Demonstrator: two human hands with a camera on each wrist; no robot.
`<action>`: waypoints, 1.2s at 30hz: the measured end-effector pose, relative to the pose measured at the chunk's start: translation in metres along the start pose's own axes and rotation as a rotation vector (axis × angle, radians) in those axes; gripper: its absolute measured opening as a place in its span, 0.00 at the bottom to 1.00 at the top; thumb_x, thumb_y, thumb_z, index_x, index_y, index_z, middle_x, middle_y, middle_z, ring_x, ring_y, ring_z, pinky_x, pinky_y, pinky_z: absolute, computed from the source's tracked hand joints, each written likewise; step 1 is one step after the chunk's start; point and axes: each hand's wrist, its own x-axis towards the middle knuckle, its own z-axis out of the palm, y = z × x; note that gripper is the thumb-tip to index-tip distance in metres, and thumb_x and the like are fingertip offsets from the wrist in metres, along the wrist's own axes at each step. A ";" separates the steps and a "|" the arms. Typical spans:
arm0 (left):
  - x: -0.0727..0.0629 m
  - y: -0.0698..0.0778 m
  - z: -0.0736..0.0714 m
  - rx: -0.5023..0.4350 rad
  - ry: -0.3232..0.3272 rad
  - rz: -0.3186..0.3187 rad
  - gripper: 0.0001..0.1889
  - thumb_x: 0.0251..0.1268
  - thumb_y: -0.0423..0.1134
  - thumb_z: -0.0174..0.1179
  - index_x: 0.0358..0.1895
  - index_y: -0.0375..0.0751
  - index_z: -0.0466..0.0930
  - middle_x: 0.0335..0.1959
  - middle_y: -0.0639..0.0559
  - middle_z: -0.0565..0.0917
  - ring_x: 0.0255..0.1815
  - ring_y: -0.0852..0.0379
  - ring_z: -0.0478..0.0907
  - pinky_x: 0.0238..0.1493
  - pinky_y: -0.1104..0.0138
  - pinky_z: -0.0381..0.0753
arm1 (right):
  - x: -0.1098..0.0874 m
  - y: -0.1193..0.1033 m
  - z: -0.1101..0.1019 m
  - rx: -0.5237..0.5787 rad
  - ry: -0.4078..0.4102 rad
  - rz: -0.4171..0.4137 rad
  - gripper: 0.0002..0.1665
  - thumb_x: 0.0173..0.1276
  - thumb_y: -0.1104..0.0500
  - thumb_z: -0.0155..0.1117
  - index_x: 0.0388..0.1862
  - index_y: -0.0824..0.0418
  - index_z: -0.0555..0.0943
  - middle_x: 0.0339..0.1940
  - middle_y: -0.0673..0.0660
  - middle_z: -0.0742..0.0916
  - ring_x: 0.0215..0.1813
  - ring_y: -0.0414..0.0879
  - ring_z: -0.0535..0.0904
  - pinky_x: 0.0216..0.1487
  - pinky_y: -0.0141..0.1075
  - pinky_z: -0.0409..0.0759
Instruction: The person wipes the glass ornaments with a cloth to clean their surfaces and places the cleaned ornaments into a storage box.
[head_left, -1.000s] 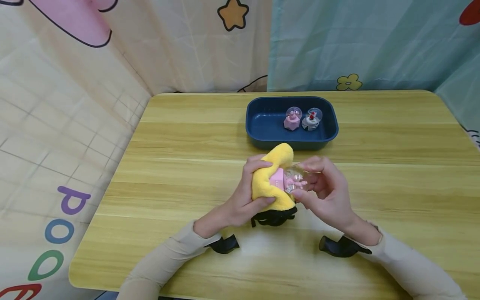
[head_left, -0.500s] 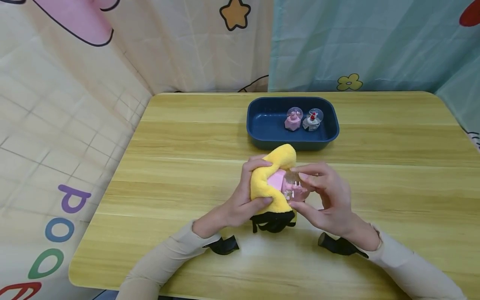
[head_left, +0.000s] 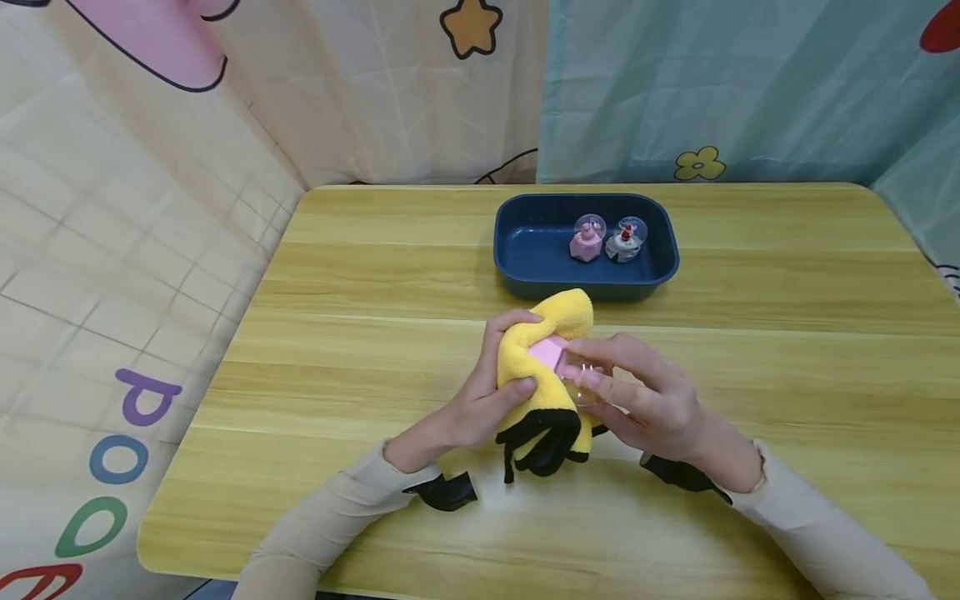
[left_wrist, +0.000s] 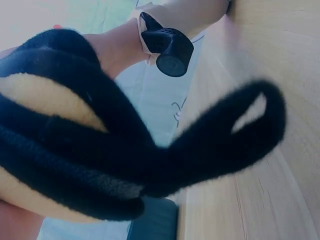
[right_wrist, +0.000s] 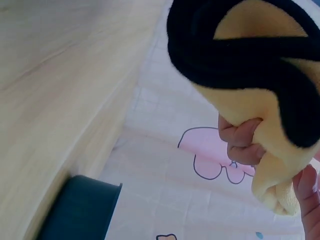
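Note:
In the head view my left hand (head_left: 480,400) grips a yellow plush cloth (head_left: 551,396) with black trim, folded around the pink faceted base (head_left: 546,352) of a small snow globe. My right hand (head_left: 660,408) pinches the globe's clear dome (head_left: 585,398), index finger near the base and thumb below; a small pink figure shows inside. The fingers partly cover the dome. A loop of black trim (left_wrist: 272,115) hangs close to the camera in the left wrist view. In the right wrist view, left fingers (right_wrist: 242,134) press into the cloth from behind.
Beyond the hands stands a dark blue tray (head_left: 525,279). Inside its right half sit two small globes, a pink one (head_left: 587,242) and a white one (head_left: 624,243) with a red top. Printed curtains (head_left: 375,92) hang behind and beside the wooden table (head_left: 360,333).
My right hand has turned, its fingers shifting over the dome toward the pink base. The cloth has tilted slightly, its black-trimmed end swinging lower. The tray stays put.

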 end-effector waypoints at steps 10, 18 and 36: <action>0.000 0.001 0.001 -0.016 0.004 -0.013 0.40 0.68 0.62 0.45 0.60 0.28 0.42 0.50 0.28 0.59 0.46 0.64 0.66 0.44 0.76 0.70 | -0.001 -0.001 -0.003 -0.008 -0.031 0.019 0.09 0.67 0.58 0.60 0.34 0.63 0.75 0.37 0.67 0.80 0.34 0.49 0.75 0.30 0.30 0.74; 0.000 0.000 0.003 -0.007 0.044 0.000 0.41 0.67 0.61 0.45 0.60 0.27 0.42 0.53 0.26 0.58 0.48 0.64 0.66 0.44 0.77 0.69 | -0.005 0.000 0.001 0.004 0.021 0.023 0.13 0.65 0.56 0.63 0.35 0.67 0.75 0.37 0.68 0.80 0.35 0.51 0.78 0.38 0.30 0.80; 0.000 -0.004 0.002 0.259 0.048 0.218 0.33 0.70 0.58 0.42 0.59 0.31 0.46 0.55 0.28 0.56 0.59 0.54 0.58 0.59 0.68 0.63 | -0.010 -0.009 -0.001 0.229 0.141 0.348 0.24 0.59 0.57 0.69 0.38 0.79 0.73 0.45 0.66 0.82 0.41 0.42 0.80 0.39 0.22 0.78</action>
